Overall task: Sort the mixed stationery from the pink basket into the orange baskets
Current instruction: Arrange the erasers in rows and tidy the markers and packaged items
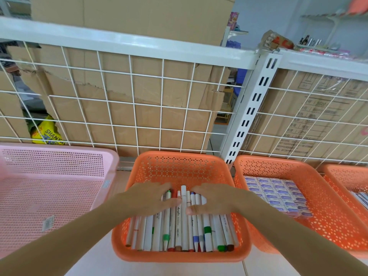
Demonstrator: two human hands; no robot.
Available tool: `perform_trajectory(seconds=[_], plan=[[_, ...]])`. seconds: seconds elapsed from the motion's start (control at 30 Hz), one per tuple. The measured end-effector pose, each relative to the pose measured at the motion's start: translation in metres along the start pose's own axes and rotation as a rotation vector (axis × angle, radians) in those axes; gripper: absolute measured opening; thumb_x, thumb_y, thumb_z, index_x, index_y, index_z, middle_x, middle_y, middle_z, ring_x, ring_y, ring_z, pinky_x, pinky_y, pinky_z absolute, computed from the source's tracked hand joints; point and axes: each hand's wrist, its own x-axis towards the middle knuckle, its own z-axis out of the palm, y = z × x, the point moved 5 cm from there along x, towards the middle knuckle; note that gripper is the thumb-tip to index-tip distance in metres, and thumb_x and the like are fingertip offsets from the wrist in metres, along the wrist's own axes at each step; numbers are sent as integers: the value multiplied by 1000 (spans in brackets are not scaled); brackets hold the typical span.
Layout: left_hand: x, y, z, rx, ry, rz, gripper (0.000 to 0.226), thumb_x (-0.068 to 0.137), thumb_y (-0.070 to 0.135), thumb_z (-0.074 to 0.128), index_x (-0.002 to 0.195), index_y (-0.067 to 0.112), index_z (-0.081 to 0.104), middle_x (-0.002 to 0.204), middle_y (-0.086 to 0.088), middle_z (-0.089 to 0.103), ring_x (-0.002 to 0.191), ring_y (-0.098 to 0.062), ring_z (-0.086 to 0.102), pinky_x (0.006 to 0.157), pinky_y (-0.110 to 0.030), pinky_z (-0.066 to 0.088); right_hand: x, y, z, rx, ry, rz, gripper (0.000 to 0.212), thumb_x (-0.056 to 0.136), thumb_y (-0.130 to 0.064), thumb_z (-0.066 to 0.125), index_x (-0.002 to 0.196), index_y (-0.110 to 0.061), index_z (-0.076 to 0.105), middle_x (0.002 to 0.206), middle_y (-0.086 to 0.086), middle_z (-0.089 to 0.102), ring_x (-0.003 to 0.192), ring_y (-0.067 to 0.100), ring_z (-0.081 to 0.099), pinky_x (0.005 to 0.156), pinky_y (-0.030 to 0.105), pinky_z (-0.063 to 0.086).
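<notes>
The pink basket (59, 164) stands at the left, and nothing shows inside it. In the middle orange basket (179, 162) lie several white acrylic markers (184, 230) side by side, with coloured caps. My left hand (147, 198) lies flat on the left markers, fingers straight. My right hand (214, 200) lies flat on the right markers, thumb pointing inward. A second orange basket (256, 162) to the right holds several small eraser boxes (276, 194) in rows. A third orange basket (346, 172) at the far right edge holds something only partly visible.
A white wire-grid shelf back (139, 100) rises just behind the baskets, with cardboard boxes (129, 92) behind it. A slotted white upright post (251, 108) stands between the two orange baskets. The baskets sit on a white shelf surface (95, 261).
</notes>
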Motion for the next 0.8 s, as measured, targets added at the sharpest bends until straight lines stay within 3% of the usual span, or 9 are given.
perform_trajectory(seconds=[0.07, 0.23, 0.37, 0.47, 0.57, 0.6, 0.7, 0.8], plan=[[-2, -2, 0, 41, 35, 13, 101, 55, 93, -9, 124, 38, 39, 109, 8, 59, 98, -13, 56, 90, -39, 46, -2, 1, 3, -9, 13, 6, 83, 78, -77, 39, 146, -32, 22, 143, 1, 40, 129, 21, 39, 106, 39, 32], [-8, 7, -4, 100, 19, -19, 88, 68, 81, 2, 141, 37, 24, 127, 7, 50, 109, -12, 50, 95, -36, 42, -10, -2, 4, -84, 58, 18, 86, 79, -76, 38, 148, -31, 14, 147, 2, 32, 133, 23, 33, 109, 44, 29], [-14, 7, -4, 113, 37, -46, 88, 69, 80, -1, 145, 38, 15, 141, 7, 38, 123, -13, 42, 103, -35, 36, -18, -5, 12, -172, 128, 44, 93, 74, -82, 27, 149, -31, 5, 151, 1, 25, 136, 24, 26, 110, 49, 24], [-23, 16, 0, 194, 111, -78, 105, 54, 85, -21, 147, 40, 1, 156, 7, 10, 142, -19, 13, 114, -45, 16, -27, -15, 22, -170, 227, 59, 101, 63, -84, 5, 149, -33, -7, 156, -2, 8, 142, 24, 9, 113, 49, 15], [-33, 34, 14, 189, 95, -35, 90, 62, 77, -21, 144, 40, -16, 150, 13, -25, 142, -18, -21, 113, -45, -10, -31, -22, 34, -180, 278, 78, 97, 63, -82, -2, 146, -35, -19, 158, -3, -13, 144, 25, -13, 115, 50, 1], [-35, 37, 18, 210, 124, -5, 81, 71, 73, -17, 144, 39, -14, 151, 10, -22, 143, -20, -18, 113, -46, -8, -30, -22, 36, -180, 281, 84, 95, 65, -81, 0, 145, -34, -20, 157, -3, -18, 144, 26, -17, 115, 50, -2], [-38, 32, 24, 342, 207, 32, 65, 96, 57, 4, 143, 24, 36, 148, 1, 37, 135, -24, 37, 108, -47, 26, -27, -22, 37, -210, 267, 64, 93, 70, -79, 2, 143, -30, -26, 156, 0, -23, 142, 25, -24, 114, 48, -9], [-36, 26, 30, 367, 228, 59, 66, 98, 52, 11, 135, 15, 50, 141, 0, 48, 127, -23, 48, 97, -45, 26, -24, -24, 36, -243, 253, 25, 93, 66, -80, -2, 136, -26, -32, 156, 3, -23, 142, 26, -25, 114, 49, -11]])
